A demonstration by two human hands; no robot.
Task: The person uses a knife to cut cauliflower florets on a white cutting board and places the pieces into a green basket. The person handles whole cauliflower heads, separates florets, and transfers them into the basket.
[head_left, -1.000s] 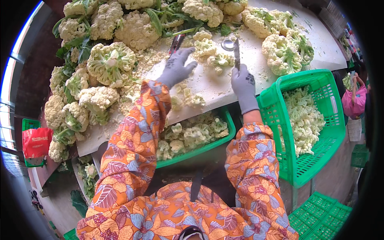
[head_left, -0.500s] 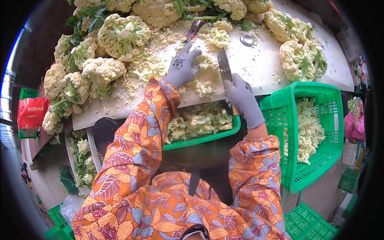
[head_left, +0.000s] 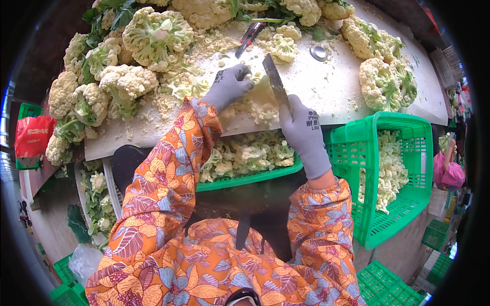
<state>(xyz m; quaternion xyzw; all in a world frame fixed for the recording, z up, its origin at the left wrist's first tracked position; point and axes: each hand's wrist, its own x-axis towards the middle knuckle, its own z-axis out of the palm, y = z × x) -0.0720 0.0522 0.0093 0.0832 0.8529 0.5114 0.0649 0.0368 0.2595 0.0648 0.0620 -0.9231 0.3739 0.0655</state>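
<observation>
My right hand [head_left: 301,125], in a grey glove, grips a knife [head_left: 276,79] whose broad dark blade points away and slightly left. Just left of the blade, my gloved left hand [head_left: 227,86] has its fingers curled in around a pale cauliflower piece [head_left: 261,95], partly hidden and blurred. Beyond that hand a red-and-black utility knife [head_left: 250,39] lies on the white tabletop [head_left: 334,84] among crumbs. Cut florets [head_left: 250,155] fill a green crate [head_left: 245,182] under the table's near edge.
Cauliflower heads [head_left: 158,38] are piled at the left and back, with more heads [head_left: 383,84] at the right. A second green crate [head_left: 376,178] of florets stands tilted at the right. A round metal lid-like disc [head_left: 318,52] and a red bag [head_left: 33,136] flank the work area.
My left hand has drawn its fingers in, with the utility knife now farther from its fingertips. My right hand has shifted left and the blade has swung closer to the left hand.
</observation>
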